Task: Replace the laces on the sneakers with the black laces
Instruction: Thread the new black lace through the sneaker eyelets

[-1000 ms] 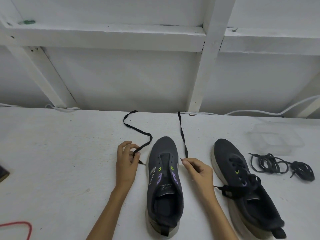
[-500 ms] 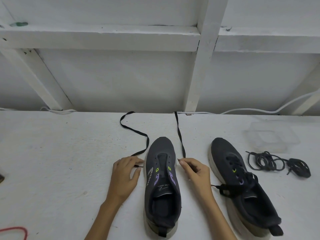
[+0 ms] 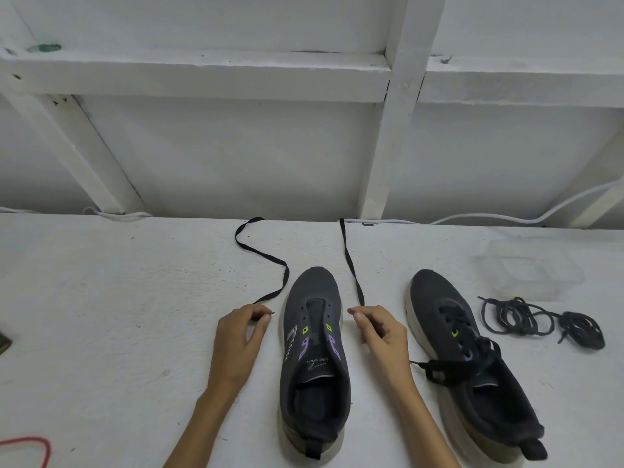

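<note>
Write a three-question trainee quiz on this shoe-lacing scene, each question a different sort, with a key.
1. True or false: the middle sneaker already has a lace threaded through its eyelets.
2. Multiple choice: what does each hand pinch? A) an end of the flat black lace B) the sneaker's tongue C) the coiled laces
3. Fill in: the coiled laces lie to the ____ of the laced sneaker.

Key:
1. False; its eyelets are bare.
2. A; the left hand and the right hand each hold one end.
3. Right, before the clear container.
</note>
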`<state>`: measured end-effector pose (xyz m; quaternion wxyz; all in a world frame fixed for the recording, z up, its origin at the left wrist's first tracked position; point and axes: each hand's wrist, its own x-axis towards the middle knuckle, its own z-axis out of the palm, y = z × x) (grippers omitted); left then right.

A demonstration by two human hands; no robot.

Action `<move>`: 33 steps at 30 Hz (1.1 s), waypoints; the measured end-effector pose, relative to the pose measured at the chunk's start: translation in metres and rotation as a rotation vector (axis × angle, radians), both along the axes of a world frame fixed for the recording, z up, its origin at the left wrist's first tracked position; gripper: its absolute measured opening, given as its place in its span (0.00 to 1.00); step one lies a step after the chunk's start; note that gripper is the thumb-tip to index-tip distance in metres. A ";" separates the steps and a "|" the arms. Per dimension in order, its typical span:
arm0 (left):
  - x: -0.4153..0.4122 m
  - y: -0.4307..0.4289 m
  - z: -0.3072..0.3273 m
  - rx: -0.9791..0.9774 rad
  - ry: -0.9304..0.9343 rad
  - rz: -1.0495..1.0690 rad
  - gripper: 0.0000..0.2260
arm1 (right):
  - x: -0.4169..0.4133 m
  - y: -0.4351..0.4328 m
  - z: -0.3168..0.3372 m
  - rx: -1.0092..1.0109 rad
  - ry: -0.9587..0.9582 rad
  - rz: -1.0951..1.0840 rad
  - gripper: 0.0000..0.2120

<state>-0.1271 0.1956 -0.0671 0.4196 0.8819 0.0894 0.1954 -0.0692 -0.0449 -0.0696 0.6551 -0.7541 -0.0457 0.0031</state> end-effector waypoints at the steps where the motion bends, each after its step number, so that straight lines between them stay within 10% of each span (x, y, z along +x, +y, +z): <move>1: 0.000 0.000 0.000 -0.029 -0.003 0.014 0.03 | 0.000 0.000 0.002 0.017 0.002 0.009 0.05; 12: 0.005 -0.030 0.031 -0.210 -0.009 -0.044 0.05 | -0.003 0.014 0.041 0.142 0.080 0.064 0.04; 33: 0.015 -0.032 0.042 0.023 0.046 -0.069 0.05 | 0.022 0.034 0.082 -0.798 -0.195 0.307 0.07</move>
